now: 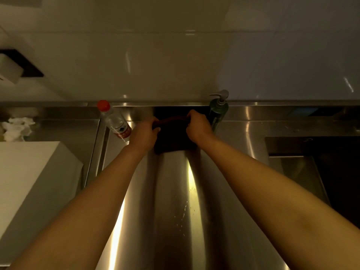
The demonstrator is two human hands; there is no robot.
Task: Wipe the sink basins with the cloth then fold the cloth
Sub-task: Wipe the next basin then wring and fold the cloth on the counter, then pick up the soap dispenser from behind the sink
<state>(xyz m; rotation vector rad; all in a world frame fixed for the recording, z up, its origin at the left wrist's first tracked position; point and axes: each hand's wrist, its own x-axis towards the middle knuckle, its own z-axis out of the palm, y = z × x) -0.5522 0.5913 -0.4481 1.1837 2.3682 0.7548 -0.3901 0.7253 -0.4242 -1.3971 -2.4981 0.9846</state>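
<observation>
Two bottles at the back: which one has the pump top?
The dark green bottle beside the right hand; the clear bottle has a red screw cap.

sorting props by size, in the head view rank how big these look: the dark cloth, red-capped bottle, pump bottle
1. dark cloth
2. red-capped bottle and pump bottle: these look alike in size, so no ranking between them.

Two bare hands, left (145,131) and right (197,126), grip one dark cloth (173,136). One red-capped water bottle (115,121) left of center, one pump bottle (218,109) right of center, one sink basin (311,164) at right.
</observation>
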